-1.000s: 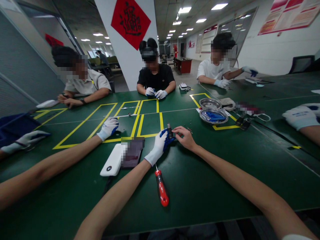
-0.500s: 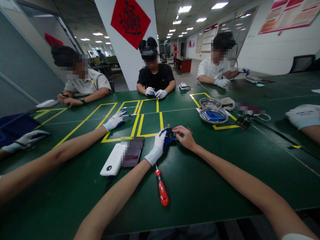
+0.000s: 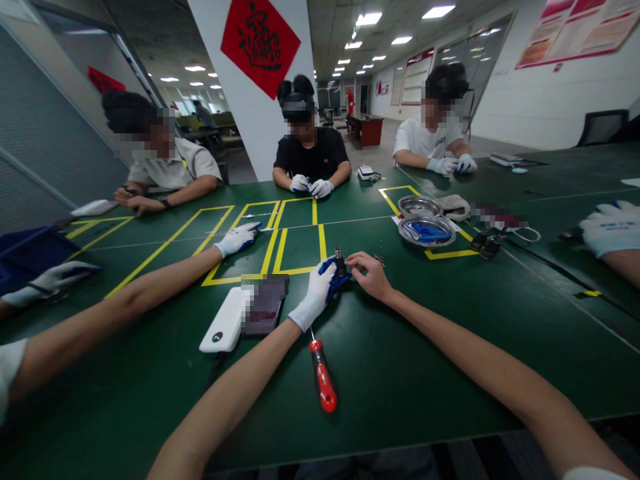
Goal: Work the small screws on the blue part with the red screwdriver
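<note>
My left hand point(image 3: 320, 290), in a white glove with blue palm, is closed around a small dark metal part point(image 3: 339, 260) that stands upright on the green table point(image 3: 410, 347). My bare right hand point(image 3: 367, 272) pinches at the same part from the right, fingertips touching it. A red-handled screwdriver point(image 3: 323, 377) lies on the table just under my left wrist.
A white power bank point(image 3: 225, 323) and a phone lie left of my hand. Two metal dishes point(image 3: 425, 230) sit at the right beside yellow tape boxes. A neighbour's gloved arm point(image 3: 237, 239) stretches across from the left. Several people sit around the table; another gloved hand point(image 3: 607, 230) rests far right.
The neighbour's gloved hand on the left has reached further across the table to the yellow boxes. The person at the far right drew an outstretched hand back. My hands stayed put.
</note>
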A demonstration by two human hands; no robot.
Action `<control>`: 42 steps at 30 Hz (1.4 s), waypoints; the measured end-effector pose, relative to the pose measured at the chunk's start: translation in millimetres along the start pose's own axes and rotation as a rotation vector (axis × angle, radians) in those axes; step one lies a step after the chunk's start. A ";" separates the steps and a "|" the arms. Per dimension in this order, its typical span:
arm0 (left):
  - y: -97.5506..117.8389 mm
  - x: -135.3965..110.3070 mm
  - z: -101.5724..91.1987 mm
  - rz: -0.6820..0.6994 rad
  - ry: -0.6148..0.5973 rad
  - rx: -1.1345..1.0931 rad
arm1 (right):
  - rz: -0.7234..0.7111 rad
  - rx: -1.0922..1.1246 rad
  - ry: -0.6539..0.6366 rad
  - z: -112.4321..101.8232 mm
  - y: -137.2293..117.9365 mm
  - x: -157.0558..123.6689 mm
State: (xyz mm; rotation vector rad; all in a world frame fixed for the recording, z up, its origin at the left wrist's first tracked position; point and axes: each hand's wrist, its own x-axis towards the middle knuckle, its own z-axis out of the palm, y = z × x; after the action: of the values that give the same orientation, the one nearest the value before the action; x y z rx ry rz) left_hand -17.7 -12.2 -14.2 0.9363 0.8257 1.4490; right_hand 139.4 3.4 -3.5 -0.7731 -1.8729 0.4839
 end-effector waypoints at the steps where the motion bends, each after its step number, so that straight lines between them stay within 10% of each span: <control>1: 0.4 -0.6 0.4 0.000 -0.007 -0.005 | -0.003 -0.001 -0.002 0.0 0.1 0.0; 17: 0.8 -1.7 1.2 0.051 -0.025 0.058 | -0.047 -0.183 -0.001 0.0 -12.0 -8.1; 26: 1.3 -2.7 0.9 0.035 0.017 0.051 | -0.843 -0.408 -0.628 2.3 -105.9 -47.2; 30: 3.2 -5.7 0.5 0.028 -0.001 0.027 | -1.008 -0.428 -0.709 3.5 -138.7 -55.6; 37: 8.3 0.2 -7.2 0.195 -0.019 0.264 | -0.814 -0.275 -0.489 -18.8 -122.7 -44.8; 42: 7.0 3.3 -10.4 0.209 -0.022 0.339 | -0.213 -0.011 0.187 -48.8 -99.3 -15.3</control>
State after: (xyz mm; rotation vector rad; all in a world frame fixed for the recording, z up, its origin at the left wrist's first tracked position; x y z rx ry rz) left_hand -30.1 -9.3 -12.1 1.3243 1.0001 1.4991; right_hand 159.0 -78.8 69.6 -0.5959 -1.7598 0.2574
